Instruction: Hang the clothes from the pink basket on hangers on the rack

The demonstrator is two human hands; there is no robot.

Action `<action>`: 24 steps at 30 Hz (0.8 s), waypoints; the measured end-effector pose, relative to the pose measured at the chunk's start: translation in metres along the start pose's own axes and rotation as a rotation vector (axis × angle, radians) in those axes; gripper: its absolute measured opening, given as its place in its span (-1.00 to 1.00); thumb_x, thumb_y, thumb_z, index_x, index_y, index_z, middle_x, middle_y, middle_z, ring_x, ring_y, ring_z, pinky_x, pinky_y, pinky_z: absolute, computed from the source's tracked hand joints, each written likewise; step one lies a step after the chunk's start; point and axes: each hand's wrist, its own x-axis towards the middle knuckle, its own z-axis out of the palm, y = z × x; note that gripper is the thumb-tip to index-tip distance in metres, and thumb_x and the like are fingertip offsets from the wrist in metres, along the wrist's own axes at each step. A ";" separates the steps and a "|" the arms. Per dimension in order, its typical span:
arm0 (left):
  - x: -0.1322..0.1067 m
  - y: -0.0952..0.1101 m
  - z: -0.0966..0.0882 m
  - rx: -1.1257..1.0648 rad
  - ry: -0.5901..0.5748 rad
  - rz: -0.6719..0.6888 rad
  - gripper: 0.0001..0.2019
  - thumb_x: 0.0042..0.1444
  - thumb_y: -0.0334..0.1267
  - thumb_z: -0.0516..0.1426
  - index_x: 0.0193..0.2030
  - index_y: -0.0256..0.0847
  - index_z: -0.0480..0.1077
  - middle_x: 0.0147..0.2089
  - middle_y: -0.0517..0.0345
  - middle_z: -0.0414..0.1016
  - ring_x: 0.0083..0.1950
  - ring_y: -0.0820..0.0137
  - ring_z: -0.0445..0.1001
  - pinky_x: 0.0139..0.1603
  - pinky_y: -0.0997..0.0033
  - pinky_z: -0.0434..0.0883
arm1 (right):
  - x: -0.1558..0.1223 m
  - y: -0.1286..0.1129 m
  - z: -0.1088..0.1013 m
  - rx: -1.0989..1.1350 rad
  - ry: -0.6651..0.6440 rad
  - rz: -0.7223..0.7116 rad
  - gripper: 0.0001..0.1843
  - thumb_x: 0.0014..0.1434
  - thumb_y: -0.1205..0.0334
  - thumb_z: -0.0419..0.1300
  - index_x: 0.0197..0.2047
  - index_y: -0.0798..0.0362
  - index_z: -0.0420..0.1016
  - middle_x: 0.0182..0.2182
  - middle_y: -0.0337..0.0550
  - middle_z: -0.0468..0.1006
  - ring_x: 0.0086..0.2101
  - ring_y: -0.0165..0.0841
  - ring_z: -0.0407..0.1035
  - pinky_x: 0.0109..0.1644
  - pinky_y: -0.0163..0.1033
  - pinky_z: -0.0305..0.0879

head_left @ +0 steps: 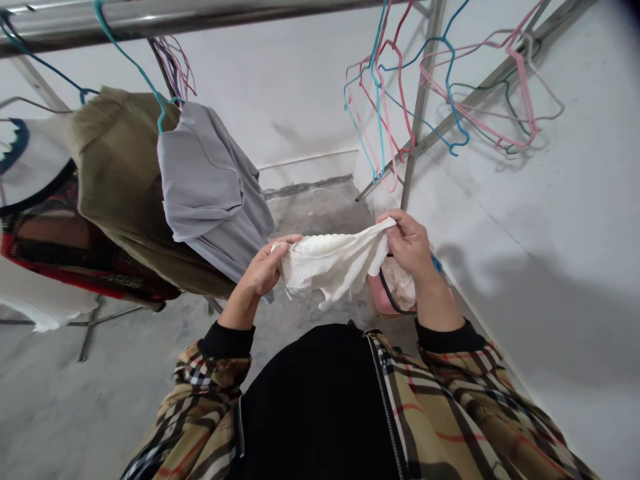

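A small white lacy garment (333, 261) is stretched between both of my hands in front of my chest. My left hand (265, 267) is closed on its left edge. My right hand (407, 243) pinches its upper right corner, held a little higher. The cloth hangs crumpled below the stretched top edge. Under my right hand sits a pink basin (383, 300) on the floor with pale laundry in it, partly hidden by my wrist.
A steel clothes rail (150, 20) runs overhead at left, carrying a grey shirt (210, 187), an olive garment (117, 173) and a dark patterned one on hangers. Several empty coloured wire hangers (400, 87) hang on a second rack by the white wall at right. Concrete floor below.
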 end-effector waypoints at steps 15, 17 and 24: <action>-0.014 -0.004 0.003 0.257 -0.482 -0.123 -0.51 -0.12 -0.36 0.35 0.04 -0.11 0.51 -0.25 0.11 0.56 -0.32 0.41 0.50 -0.29 0.49 0.41 | -0.009 0.004 0.014 0.325 0.072 0.200 -0.73 0.12 -0.09 0.23 -0.22 -0.12 0.45 -0.16 -0.24 0.52 -0.17 -0.34 0.41 -0.06 -0.20 0.41; -0.015 -0.005 0.008 0.320 -0.648 -0.164 -0.38 -0.10 -0.38 0.33 0.17 -0.07 0.40 -0.17 0.06 0.53 -0.23 0.35 0.51 -0.27 0.48 0.44 | -0.011 -0.003 0.023 0.420 0.039 0.243 -0.71 0.09 -0.11 0.25 -0.24 -0.11 0.41 -0.12 -0.23 0.51 -0.16 -0.34 0.42 -0.07 -0.19 0.41; -0.008 -0.015 0.045 0.255 -0.547 -0.014 -0.54 -0.02 -0.24 0.33 0.05 -0.13 0.41 0.03 -0.01 0.40 -0.09 0.35 0.46 -0.10 0.39 0.43 | -0.019 -0.013 0.041 0.554 -0.084 0.340 -0.76 0.11 -0.01 0.23 -0.22 -0.09 0.36 -0.09 -0.20 0.51 -0.23 -0.35 0.43 -0.17 -0.22 0.42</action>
